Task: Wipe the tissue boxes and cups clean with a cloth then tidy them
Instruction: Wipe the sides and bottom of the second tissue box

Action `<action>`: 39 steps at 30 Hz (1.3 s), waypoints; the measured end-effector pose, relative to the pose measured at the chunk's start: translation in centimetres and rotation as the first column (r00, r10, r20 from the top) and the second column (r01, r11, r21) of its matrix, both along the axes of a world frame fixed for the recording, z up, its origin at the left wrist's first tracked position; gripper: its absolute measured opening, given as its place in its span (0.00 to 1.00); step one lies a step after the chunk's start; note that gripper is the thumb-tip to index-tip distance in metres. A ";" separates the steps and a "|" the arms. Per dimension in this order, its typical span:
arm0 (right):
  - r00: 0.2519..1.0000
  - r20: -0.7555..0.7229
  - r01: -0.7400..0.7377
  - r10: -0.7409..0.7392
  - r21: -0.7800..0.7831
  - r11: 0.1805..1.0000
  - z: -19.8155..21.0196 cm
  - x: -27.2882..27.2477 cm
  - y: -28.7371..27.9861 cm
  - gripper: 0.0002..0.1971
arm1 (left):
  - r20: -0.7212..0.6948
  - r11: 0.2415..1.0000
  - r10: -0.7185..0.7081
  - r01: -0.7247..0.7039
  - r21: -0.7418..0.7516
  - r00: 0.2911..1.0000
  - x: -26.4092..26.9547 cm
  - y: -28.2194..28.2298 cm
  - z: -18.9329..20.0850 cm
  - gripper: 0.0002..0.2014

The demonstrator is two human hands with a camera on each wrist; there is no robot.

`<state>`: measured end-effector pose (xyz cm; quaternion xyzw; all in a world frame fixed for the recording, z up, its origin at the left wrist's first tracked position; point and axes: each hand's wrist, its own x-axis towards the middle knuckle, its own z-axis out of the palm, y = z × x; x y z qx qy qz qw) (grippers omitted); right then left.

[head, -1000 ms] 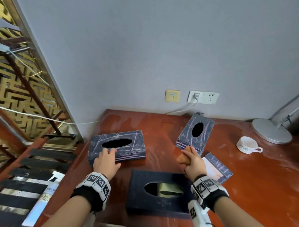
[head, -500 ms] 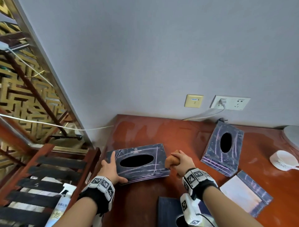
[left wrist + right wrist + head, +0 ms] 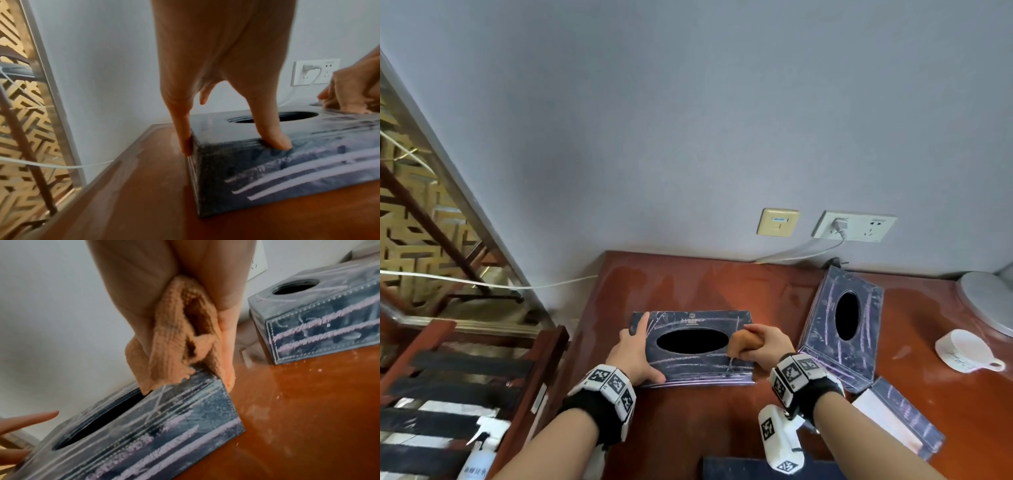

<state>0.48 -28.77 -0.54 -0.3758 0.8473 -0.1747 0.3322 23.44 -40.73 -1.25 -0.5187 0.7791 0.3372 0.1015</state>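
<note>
A dark tissue box (image 3: 698, 363) streaked with pale marks lies flat on the red-brown table (image 3: 688, 428). My left hand (image 3: 633, 353) steadies its left end, straight fingers (image 3: 183, 129) pressed on the side and top edge. My right hand (image 3: 767, 346) grips a bunched orange cloth (image 3: 180, 340) and presses it on the box's right top corner (image 3: 207, 382). A second streaked tissue box (image 3: 842, 325) lies further right, beside a white cup (image 3: 962, 349).
A third dark box (image 3: 739, 469) lies at the table's near edge. A flat streaked panel (image 3: 900, 421) lies at the right. A grey lamp base (image 3: 986, 298) stands behind the cup. Left of the table, a spray bottle (image 3: 479, 455) and a railing.
My right hand carried the cloth leftward from the right-hand box onto the top of the left box. My left hand stayed on that box's left end. The view swung left.
</note>
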 end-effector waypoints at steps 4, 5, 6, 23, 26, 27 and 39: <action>0.999 -0.031 0.023 -0.022 0.033 0.999 0.1 -2.2 -0.7 0.28 | 0.008 1.000 -0.017 0.017 0.012 1.000 -2.5 -0.6 0.0 0.62; 0.998 -0.059 0.022 -0.020 0.043 0.999 0.3 -2.6 -1.2 0.27 | 0.028 1.000 -0.023 0.022 0.023 0.999 -2.9 -1.0 0.1 0.63; 0.996 -0.092 0.016 -0.011 0.051 0.999 0.9 -2.8 -1.9 0.28 | 0.054 0.999 -0.033 0.031 0.038 0.998 -3.2 -1.4 0.2 0.63; 0.634 -0.330 -0.710 0.699 0.109 0.695 0.3 8.2 -14.4 0.28 | -0.142 0.952 0.113 -0.148 -0.267 0.983 0.1 -7.7 0.0 0.34; 0.595 -0.311 -0.725 0.741 0.191 0.662 -1.6 9.3 -13.9 0.36 | -0.233 0.954 0.107 -0.166 -0.248 0.966 -0.1 -7.4 -0.4 0.31; 0.589 -0.303 -0.727 0.749 0.205 0.655 -2.0 9.4 -13.7 0.41 | -0.269 0.957 0.096 -0.163 -0.242 0.958 -0.3 -7.2 -0.6 0.30; 0.863 -0.021 -0.502 0.505 0.073 0.862 1.0 -2.5 -9.1 0.53 | 0.015 0.851 -0.404 0.381 -0.361 0.915 -5.6 -5.4 -2.3 0.25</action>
